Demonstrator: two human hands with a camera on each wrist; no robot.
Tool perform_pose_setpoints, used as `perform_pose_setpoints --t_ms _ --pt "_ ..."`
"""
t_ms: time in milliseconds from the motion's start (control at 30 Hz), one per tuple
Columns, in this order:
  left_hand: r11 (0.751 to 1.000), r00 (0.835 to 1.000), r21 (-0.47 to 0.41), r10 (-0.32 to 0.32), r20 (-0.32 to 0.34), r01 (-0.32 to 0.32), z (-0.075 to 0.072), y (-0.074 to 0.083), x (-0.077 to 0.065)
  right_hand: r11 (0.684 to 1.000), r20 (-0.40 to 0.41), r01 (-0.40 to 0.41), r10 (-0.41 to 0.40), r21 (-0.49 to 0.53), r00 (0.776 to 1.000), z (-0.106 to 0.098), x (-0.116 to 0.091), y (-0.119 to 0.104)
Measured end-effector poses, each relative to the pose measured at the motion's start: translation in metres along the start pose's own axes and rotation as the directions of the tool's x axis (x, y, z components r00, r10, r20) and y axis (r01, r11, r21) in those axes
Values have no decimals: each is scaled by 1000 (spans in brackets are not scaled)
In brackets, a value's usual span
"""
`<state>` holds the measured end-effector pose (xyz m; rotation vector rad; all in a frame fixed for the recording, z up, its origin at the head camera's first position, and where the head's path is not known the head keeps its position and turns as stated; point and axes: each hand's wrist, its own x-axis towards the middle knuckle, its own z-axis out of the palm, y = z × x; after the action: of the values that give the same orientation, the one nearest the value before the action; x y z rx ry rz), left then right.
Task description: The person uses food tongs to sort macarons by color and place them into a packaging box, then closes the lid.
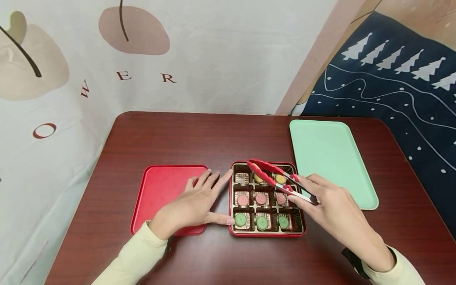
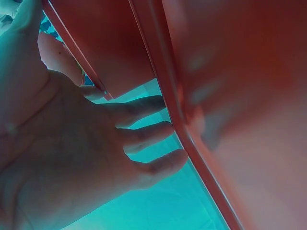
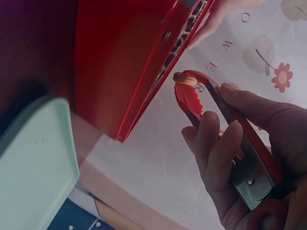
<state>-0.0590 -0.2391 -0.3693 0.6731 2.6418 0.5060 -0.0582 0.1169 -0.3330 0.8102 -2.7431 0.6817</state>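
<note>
My right hand (image 1: pixel 333 202) grips red-tipped tongs (image 1: pixel 268 174) over the back of a red box (image 1: pixel 267 235). Between the tong tips, in the right wrist view, is a small round yellow-brown sweet (image 3: pixel 184 79). The box's divided insert holds green sweets (image 1: pixel 262 223) in front, pink sweets (image 1: pixel 261 198) in the middle and two yellow sweets (image 1: pixel 280 179) behind; the back left compartment holds no sweet. My left hand (image 1: pixel 192 204) has its fingers spread, thumb and index finger at the box's left side. The other fingers lie over the red lid's right part.
A flat red lid (image 1: pixel 160 198) lies left of the box. At the right stands a pale green tray (image 1: pixel 331 158), close to the box's back right corner. The brown table (image 1: pixel 213 138) ends at a printed cloth hung behind it.
</note>
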Motion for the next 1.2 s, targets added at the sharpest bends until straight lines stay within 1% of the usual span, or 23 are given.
perform_pose_setpoints --t_ms 167,333,467,667,933,1200 --pt "1000 1000 15 2 -4 -2 2 -1 1 1000 2 28 -28 12 1000 5 2 -5" --pt "999 1000 32 3 -9 -2 2 -1 2 1000 14 20 -20 11 1000 9 2 -8" --pt "1000 1000 28 5 -14 -5 2 -1 1 1000 18 17 -18 11 1000 13 2 -8" --pt "1000 1000 12 0 -14 0 1 -1 2 999 22 36 -36 -4 999 19 1 -9" --pt "1000 1000 0 1 -1 -1 1 0 2 1000 24 -6 6 -16 1000 18 0 -8" --pt "1000 1000 9 -7 1 7 3 0 2 998 16 -53 54 -28 998 16 -5 0"
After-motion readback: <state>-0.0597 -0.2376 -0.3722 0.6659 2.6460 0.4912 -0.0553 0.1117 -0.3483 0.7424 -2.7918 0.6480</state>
